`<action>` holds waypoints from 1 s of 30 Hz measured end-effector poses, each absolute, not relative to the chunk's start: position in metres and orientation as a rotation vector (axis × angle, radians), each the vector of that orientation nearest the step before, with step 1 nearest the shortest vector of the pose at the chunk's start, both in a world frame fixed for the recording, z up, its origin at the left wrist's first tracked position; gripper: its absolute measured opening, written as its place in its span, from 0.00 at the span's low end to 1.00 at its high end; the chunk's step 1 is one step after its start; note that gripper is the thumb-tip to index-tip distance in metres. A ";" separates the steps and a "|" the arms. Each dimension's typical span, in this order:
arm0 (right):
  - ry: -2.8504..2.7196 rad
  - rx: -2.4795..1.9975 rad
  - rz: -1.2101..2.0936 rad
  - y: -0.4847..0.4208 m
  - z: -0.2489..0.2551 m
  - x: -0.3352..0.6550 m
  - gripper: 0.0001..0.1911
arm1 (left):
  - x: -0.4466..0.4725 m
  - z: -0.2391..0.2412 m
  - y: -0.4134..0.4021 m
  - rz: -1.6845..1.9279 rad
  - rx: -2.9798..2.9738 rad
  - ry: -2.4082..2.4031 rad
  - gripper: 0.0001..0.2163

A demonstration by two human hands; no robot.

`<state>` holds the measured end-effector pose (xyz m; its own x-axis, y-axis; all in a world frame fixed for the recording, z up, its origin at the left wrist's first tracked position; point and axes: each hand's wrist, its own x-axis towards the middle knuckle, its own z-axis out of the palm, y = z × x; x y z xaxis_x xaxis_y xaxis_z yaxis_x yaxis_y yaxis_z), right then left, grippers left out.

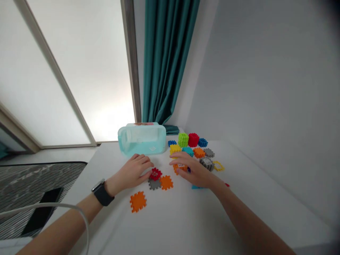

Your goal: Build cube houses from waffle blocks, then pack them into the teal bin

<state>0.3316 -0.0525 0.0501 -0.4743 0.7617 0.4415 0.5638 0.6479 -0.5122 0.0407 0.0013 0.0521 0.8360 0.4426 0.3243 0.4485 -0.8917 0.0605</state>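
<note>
My left hand (134, 170) lies palm-down on the white table (170, 223), fingers loosely together and slightly curled, their tips just beside a red waffle tile (155, 174) at the hand's 3 o'clock. My right hand (192, 170) arches in from 5 o'clock, fingers curled narrowly down onto an orange waffle block (178, 170) at its 9 o'clock; I cannot tell whether they grip it. A grey tile (154, 184) and an orange tile (166, 182) sit against the red one, and a pale teal plastic box (142, 140) stands at my left hand's 12 o'clock.
</note>
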 end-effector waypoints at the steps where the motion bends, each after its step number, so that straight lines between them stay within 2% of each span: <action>1: -2.227 -1.012 0.386 -0.052 0.049 0.322 0.14 | 0.033 0.049 0.000 -0.520 -2.989 -0.748 0.09; 10: -2.471 -1.017 0.382 -0.062 0.015 0.252 0.19 | -0.006 0.009 0.003 -0.587 -2.847 -1.081 0.10; 16: -2.445 -1.134 0.250 -0.066 -0.014 0.240 0.19 | -0.009 -0.007 0.010 -0.599 -2.808 -1.230 0.15; 22: -2.458 -1.151 0.274 -0.074 -0.019 0.237 0.20 | -0.001 -0.018 0.012 -0.624 -2.847 -1.363 0.16; 25: -2.411 -1.140 0.324 -0.073 -0.019 0.238 0.22 | 0.002 -0.019 0.007 -0.748 -2.823 -1.315 0.17; 28: -2.230 -1.121 0.381 -0.072 -0.020 0.239 0.25 | 0.006 -0.015 -0.001 -0.990 -2.773 -1.078 0.14; 30: -2.059 -1.118 0.444 -0.071 -0.019 0.239 0.24 | 0.009 -0.010 -0.006 -1.172 -2.743 -0.930 0.12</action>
<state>0.2386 -0.0713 -0.0193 -0.3477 0.8268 0.4423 0.5712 0.5608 -0.5994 0.0093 -0.0064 -0.0105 0.5415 0.5161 0.6637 0.5293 -0.8226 0.2079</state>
